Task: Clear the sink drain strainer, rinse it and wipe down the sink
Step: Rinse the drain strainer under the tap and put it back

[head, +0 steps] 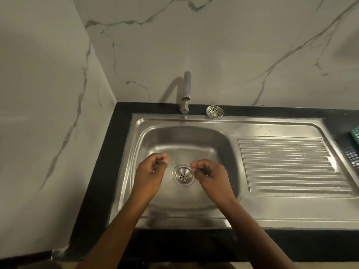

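The strainer rests on the black bench at the rear lip of the sink, just right of the tap and well apart from both of my hands. The drain in the basin floor is open, showing only its fixed perforated plate.

My left hand and right hand hover over the basin, one each side of the drain. Each grip is loosely curled, fingertips drawn toward the thumb. I see nothing held in either; whether a small scrap is pinched there I cannot tell.

Handling notes, as I judge them:
- The strainer appears to be thin pressed steel: light, rigid, not fragile.
- It is probably wet, so expect a slippery surface. Water droplets lie on the ledge nearby.
- Take hold at the centre knob with thumb and forefinger, or pinch across the outer rim. Avoid the slotted wall; edges there may be sharp.
- It is light enough that a careless touch could push it along the bench or tip it into the basin.

A green rack sits at the far right edge.
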Tool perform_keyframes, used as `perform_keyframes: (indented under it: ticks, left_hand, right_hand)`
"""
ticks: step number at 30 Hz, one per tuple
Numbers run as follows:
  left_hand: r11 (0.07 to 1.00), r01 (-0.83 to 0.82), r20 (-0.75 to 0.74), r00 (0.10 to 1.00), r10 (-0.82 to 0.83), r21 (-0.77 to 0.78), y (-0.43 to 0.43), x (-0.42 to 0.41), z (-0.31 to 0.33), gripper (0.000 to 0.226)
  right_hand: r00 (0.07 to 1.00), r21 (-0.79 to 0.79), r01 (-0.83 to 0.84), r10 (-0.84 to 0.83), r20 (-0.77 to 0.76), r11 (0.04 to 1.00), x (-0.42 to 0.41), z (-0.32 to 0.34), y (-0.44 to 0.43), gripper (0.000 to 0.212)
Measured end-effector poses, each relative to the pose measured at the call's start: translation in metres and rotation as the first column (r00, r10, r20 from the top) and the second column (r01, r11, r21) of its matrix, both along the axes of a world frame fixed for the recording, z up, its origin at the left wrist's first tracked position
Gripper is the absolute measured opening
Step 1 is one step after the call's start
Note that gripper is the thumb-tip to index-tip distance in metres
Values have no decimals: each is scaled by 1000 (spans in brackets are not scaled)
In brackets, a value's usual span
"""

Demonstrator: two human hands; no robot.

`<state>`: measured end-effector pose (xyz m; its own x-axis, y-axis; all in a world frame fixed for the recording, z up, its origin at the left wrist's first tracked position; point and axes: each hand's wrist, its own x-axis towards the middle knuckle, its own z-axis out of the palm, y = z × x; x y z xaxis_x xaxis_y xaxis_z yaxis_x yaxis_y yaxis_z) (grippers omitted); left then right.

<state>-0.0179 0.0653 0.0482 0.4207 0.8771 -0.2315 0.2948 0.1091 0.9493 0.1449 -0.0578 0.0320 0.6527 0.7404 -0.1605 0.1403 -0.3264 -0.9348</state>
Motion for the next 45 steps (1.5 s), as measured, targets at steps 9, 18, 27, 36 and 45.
perform_keyframes:
  ticks: [9, 18, 27, 36, 45]
  left_hand:
    - [998, 8, -6, 1000, -8, 63, 78, 81, -18, 22]
    - [992, -46, -46, 998, 51, 120, 138, 172, -13, 46]
    - [978, -63, -163, 982, 96, 198, 157, 209, -16, 39]
    - [989, -61, -171, 982, 84, 138, 172, 202, -39, 29]
    - [996, -58, -19, 998, 56, -74, 173, 177, -53, 25]
  right_hand:
    - [996, -10, 83, -84, -44, 996, 17, -8, 32, 17]
    - [995, -12, 99, -99, -13, 995, 48, -13, 44, 13]
    - [996, -31, 86, -86, -2, 996, 73, -21, 58, 9]
    - [993, -84, 115, -115, 4, 990, 104, -37, 83, 8]
    - [908, -155, 419, -410, 89, 895, 178, -33, 142, 23]
